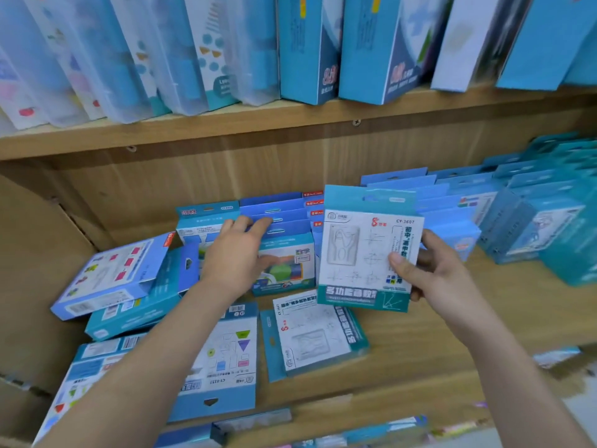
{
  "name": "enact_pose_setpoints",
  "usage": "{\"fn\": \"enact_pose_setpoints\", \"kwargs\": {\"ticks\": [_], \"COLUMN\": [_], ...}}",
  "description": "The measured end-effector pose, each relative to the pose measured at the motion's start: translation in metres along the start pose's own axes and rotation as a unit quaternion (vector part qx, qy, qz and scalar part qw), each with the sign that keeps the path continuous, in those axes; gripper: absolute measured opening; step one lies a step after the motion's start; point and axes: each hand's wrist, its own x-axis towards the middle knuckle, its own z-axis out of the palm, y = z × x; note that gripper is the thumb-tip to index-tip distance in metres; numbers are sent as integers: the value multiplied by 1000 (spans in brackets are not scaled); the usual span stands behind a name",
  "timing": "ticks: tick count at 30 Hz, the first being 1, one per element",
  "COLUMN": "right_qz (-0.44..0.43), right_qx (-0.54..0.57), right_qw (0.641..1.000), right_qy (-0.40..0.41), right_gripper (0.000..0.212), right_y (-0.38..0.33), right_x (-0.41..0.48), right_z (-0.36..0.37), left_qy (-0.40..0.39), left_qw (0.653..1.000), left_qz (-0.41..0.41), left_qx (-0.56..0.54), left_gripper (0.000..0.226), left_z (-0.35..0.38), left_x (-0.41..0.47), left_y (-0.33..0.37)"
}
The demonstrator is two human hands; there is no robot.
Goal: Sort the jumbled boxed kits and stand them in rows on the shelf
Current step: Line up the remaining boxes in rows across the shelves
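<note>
Loose kits (pixel 232 354) lie lower centre; left hand (pixel 235 253), fingers flat, might nudge over the standing row (pixel 284 227); right hand (pixel 442 276) pinches a teal kit (pixel 361 253).

Wooden shelf (pixel 420 350) (pale, grained)

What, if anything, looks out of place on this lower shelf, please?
On the shelf at left, one blue box leans tilted on another; near the front, two boxes lie flat, one upside down, one turned sideways. The rows behind stand upright.
</note>
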Motion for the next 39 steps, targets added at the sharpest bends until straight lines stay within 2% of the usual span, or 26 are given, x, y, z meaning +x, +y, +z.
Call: {"fn": "enact_pose_setpoints", "kwargs": {"ticks": [2, 4, 6, 7, 8, 10, 11, 13, 15, 17, 19, 22, 25, 28, 30, 32, 33, 36, 39], "right_qz": [11, 25, 48, 58, 66, 78, 83, 95, 103, 100, 91, 83, 80, 62, 56, 56, 54, 45, 39], "right_qx": [-5, 2, 16, 20, 19, 16, 18, 17, 10, -9, -28, -44, -57, -79, -82, -95, -114, -191, -245], "right_qw": [1000, 999, 998, 997, 997, 996, 996, 995, 994, 993, 994, 994, 993, 991, 990, 989, 988, 976, 962], "right_qy": [-14, -24, -36, -42, -46, -41, -35, -32, -42, -57, -62, -53, -66, -90, -96, -95, -91, -89, -114], "right_gripper": [21, 21, 20, 19, 19, 17, 16, 16, 17, 21, 23, 25, 24, 24, 24, 23, 23, 29, 32], "right_y": [2, 5, 8, 10, 13, 20, 23, 30, 35, 38, 41, 41, 40, 44, 48, 53, 57, 70, 67], "right_x": [0, -1, -4, -7, -9, -16, -20, -28, -36, -41, -45, -47, -43, -38, -34, -29, -26, -18, -20], "right_z": [3, 4, 1, -2, -5, -13, -17, -24, -29, -33, -38, -47, -47, -38, -28, -16, -10, 1, 3], "left_qy": [10, 55, 143, 162, 141, -2, -79, -204, -272, -287, -282, -296, -300, -209, -105, -43, -48, -135, -136], "left_qw": [1000, 998, 986, 980, 979, 986, 984, 972, 956, 945, 943, 932, 920, 944, 972, 981, 976, 939, 931], "left_qz": [-2, 8, 52, 83, 113, 147, 147, 121, 108, 125, 148, 205, 241, 199, 117, 48, 29, -17, -56], "left_qx": [-13, -37, -64, -78, -89, -78, -56, -2, 36, 89, 101, 40, -79, -159, -173, -185, -211, -316, -335], "left_gripper": [74, 69, 52, 41, 31, 26, 36, 72, 99, 110, 108, 98, 86, 76, 70, 62, 58, 60, 74], "left_z": [1, -3, -8, -10, -11, -8, -1, 11, 23, 33, 38, 42, 51, 56, 52, 47, 45, 49, 55], "left_x": [-1, -9, -24, -33, -43, -58, -63, -69, -75, -82, -86, -86, -87, -90, -97, -109, -115, -132, -137], "left_y": [1, 5, 11, 15, 19, 26, 27, 28, 32, 37, 41, 44, 48, 48, 47, 50, 53, 70, 78]}}
